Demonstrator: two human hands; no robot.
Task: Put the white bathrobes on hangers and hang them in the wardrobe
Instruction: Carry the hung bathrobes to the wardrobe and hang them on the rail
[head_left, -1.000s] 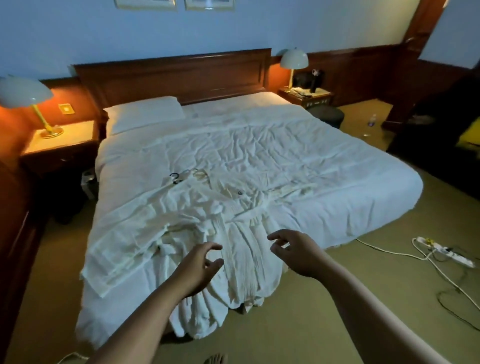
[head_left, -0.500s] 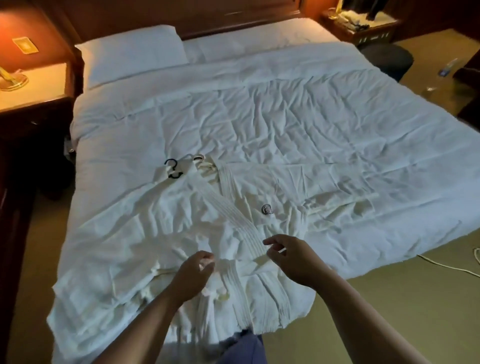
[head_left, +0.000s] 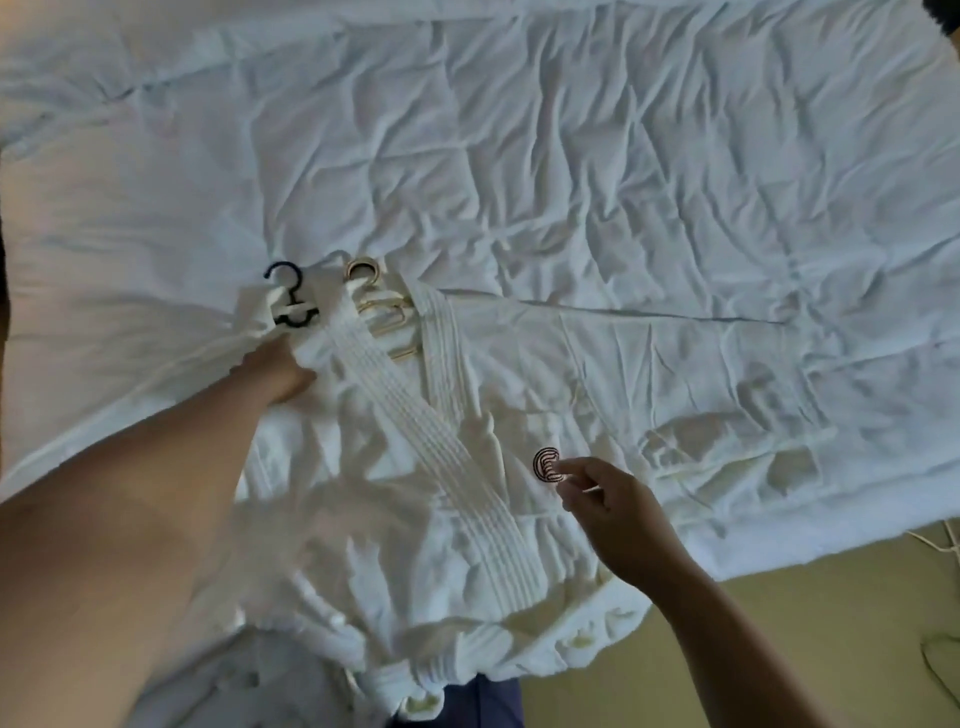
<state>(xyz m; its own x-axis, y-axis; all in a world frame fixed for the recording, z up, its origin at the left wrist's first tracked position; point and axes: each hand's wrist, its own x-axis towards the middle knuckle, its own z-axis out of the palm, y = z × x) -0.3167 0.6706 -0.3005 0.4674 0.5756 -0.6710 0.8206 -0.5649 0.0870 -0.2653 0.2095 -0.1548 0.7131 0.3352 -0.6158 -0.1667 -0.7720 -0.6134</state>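
Observation:
A white bathrobe (head_left: 467, 519) with a ribbed collar lies spread across the foot of the bed, a round dark logo (head_left: 545, 464) on its chest. At its neck a gold-hooked wooden hanger (head_left: 382, 306) sits inside the collar. A black-hooked hanger (head_left: 288, 296) lies just left of it, under more white robe cloth. My left hand (head_left: 275, 371) grips the cloth right below the black hook. My right hand (head_left: 608, 499) hovers beside the logo, index finger pointing at it, the other fingers curled, holding nothing.
The rumpled white duvet (head_left: 623, 182) covers the whole bed. Tan carpet (head_left: 779, 649) shows at lower right, with a white cord (head_left: 935, 545) at the right edge. A bit of blue clothing (head_left: 488, 701) shows at the bottom, below the robe's hem.
I have leaned in over the bed. My left hand went from the robe's waist up to the collar by the black hook and closed on cloth. My right hand rose to the logo.

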